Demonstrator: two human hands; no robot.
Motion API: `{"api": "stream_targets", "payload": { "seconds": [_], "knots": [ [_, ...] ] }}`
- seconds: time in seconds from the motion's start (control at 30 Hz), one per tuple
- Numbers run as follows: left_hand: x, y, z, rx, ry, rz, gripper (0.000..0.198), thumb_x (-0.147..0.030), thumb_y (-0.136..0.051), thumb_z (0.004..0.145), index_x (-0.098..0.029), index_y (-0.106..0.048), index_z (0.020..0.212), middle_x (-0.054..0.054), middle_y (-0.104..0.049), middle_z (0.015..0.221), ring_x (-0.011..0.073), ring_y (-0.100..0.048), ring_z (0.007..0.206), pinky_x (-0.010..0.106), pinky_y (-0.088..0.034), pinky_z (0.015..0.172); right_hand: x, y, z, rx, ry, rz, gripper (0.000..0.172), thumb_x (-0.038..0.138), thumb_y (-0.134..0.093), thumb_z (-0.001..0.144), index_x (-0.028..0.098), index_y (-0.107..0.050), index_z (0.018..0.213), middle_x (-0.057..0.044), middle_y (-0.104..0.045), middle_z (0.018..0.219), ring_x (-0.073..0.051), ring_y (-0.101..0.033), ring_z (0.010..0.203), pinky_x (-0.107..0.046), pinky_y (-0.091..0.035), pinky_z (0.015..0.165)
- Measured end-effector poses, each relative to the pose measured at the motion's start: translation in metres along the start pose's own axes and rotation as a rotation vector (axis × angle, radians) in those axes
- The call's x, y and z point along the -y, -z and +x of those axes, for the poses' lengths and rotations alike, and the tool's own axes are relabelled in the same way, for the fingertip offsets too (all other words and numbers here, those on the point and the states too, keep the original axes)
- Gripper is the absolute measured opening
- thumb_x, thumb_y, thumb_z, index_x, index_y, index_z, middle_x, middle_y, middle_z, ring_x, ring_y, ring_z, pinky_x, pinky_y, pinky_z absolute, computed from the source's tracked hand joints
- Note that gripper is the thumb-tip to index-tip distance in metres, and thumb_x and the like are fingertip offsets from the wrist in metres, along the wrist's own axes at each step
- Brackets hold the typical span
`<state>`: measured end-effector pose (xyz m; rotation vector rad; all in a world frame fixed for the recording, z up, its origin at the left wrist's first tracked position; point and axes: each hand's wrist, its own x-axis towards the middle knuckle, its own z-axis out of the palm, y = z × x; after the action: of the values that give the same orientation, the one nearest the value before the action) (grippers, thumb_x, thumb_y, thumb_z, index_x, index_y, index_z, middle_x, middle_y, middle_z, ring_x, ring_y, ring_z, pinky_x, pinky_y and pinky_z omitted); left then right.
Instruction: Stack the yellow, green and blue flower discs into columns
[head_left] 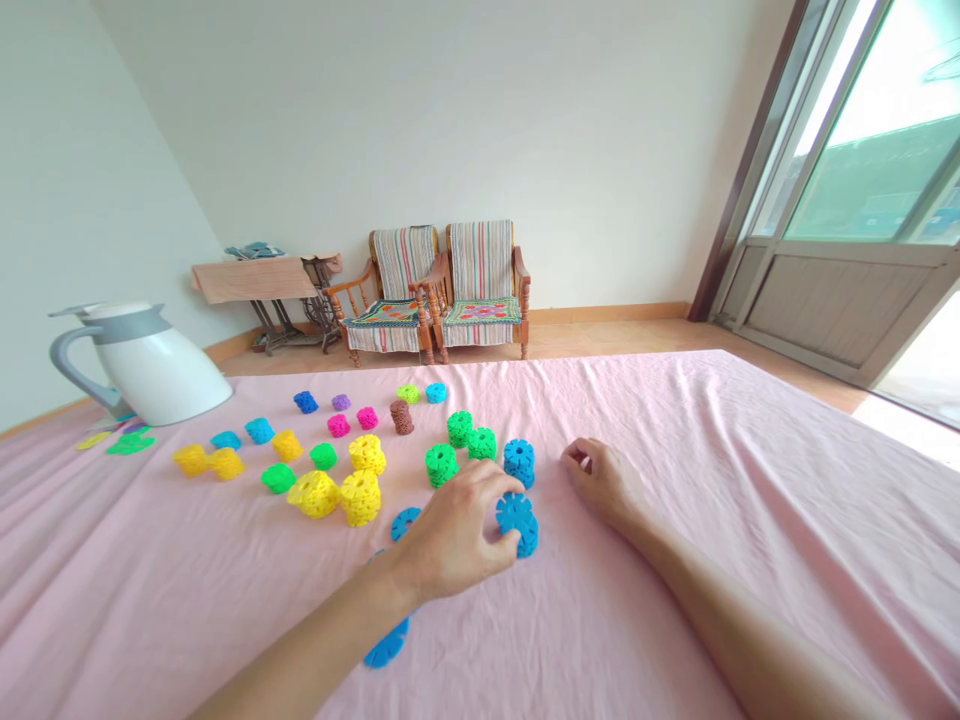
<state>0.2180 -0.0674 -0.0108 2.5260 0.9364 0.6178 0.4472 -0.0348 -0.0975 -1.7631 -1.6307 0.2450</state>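
My left hand (465, 525) pinches a blue notched plastic disc (514, 512) between thumb and fingers, just above a short stack of the same blue discs (528, 540). Behind it stands a taller blue stack (519, 462). Loose blue discs lie left of and under my left forearm, one blue disc (405, 522) beside the wrist and another (387, 645) nearer me, partly covered. Curled loosely, my right hand (604, 483) rests on the cloth to the right of the stacks, with nothing visible in it. Green stacks (441, 465) stand just beyond my left hand.
Yellow stacks (361, 497), a brown stack (402, 417) and several smaller coloured stacks spread leftward on the pink cloth (675, 420). A white jug (157, 365) stands at the far left by loose green discs (131, 442). Two wooden chairs (480, 270) are beyond the table.
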Motion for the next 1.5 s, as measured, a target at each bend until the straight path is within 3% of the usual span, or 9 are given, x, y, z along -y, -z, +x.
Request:
{"api": "stream_targets", "payload": {
  "seconds": [0.4, 0.77, 0.9, 1.0, 1.2, 1.4, 1.5],
  "knots": [
    [-0.001, -0.002, 0.003, 0.13, -0.013, 0.055, 0.037, -0.013, -0.059, 0.07, -0.021, -0.064, 0.105, 0.006, -0.061, 0.103, 0.0246, -0.054, 0.1, 0.035, -0.043, 0.088, 0.001, 0.001, 0.0, 0.004, -0.005, 0.002, 0.014, 0.021, -0.048, 0.076, 0.021, -0.061, 0.068, 0.0, -0.06, 0.069, -0.012, -0.052, 0.06, -0.024, -0.032, 0.056],
    [-0.001, -0.003, 0.002, 0.129, 0.001, 0.031, 0.037, -0.015, -0.061, 0.07, -0.021, -0.064, 0.107, 0.006, -0.062, 0.107, 0.0255, -0.054, 0.101, 0.036, -0.042, 0.089, -0.006, -0.006, 0.003, -0.003, 0.0, 0.022, 0.014, 0.022, -0.048, 0.075, 0.021, -0.06, 0.068, 0.001, -0.06, 0.069, -0.012, -0.052, 0.058, -0.024, -0.034, 0.057],
    [0.001, 0.011, -0.006, 0.053, 0.019, 0.019, 0.036, -0.019, -0.058, 0.078, -0.021, -0.06, 0.114, 0.005, -0.061, 0.111, 0.0225, -0.054, 0.105, 0.034, -0.041, 0.092, -0.008, -0.007, 0.003, -0.002, -0.001, 0.024, 0.014, 0.022, -0.048, 0.075, 0.021, -0.06, 0.068, 0.001, -0.06, 0.068, -0.012, -0.052, 0.058, -0.024, -0.035, 0.057],
    [0.008, 0.027, -0.017, 0.015, 0.107, 0.052, 0.027, -0.017, -0.054, 0.08, -0.022, -0.063, 0.105, 0.003, -0.063, 0.1, 0.0191, -0.058, 0.092, 0.031, -0.043, 0.082, -0.009, -0.008, 0.004, -0.001, -0.009, 0.025, 0.015, 0.022, -0.048, 0.075, 0.02, -0.06, 0.068, 0.001, -0.06, 0.068, -0.012, -0.051, 0.058, -0.024, -0.035, 0.057],
    [0.026, 0.046, -0.044, 0.157, 0.226, 0.135, 0.023, -0.014, -0.05, 0.074, -0.022, -0.065, 0.09, 0.0, -0.061, 0.083, 0.0174, -0.057, 0.077, 0.026, -0.041, 0.067, -0.009, -0.008, 0.004, 0.01, -0.01, 0.029, 0.015, 0.024, -0.048, 0.075, 0.021, -0.06, 0.068, 0.0, -0.061, 0.069, -0.013, -0.052, 0.057, -0.024, -0.035, 0.057],
    [0.029, 0.031, -0.053, 0.184, 0.199, 0.116, 0.037, -0.014, -0.055, 0.067, -0.025, -0.064, 0.101, 0.002, -0.06, 0.098, 0.0216, -0.056, 0.093, 0.028, -0.041, 0.079, -0.01, -0.008, 0.004, 0.019, -0.002, 0.032, 0.016, 0.025, -0.047, 0.076, 0.021, -0.06, 0.068, 0.001, -0.06, 0.069, -0.013, -0.052, 0.056, -0.025, -0.036, 0.056],
    [0.028, 0.023, -0.05, 0.179, 0.241, 0.151, 0.035, -0.015, -0.055, 0.07, -0.025, -0.065, 0.102, 0.003, -0.058, 0.095, 0.0215, -0.056, 0.091, 0.028, -0.042, 0.078, -0.01, -0.008, 0.003, 0.02, 0.005, 0.033, 0.017, 0.027, -0.046, 0.076, 0.021, -0.06, 0.069, 0.001, -0.06, 0.069, -0.013, -0.052, 0.056, -0.025, -0.036, 0.056]
  ]
}}
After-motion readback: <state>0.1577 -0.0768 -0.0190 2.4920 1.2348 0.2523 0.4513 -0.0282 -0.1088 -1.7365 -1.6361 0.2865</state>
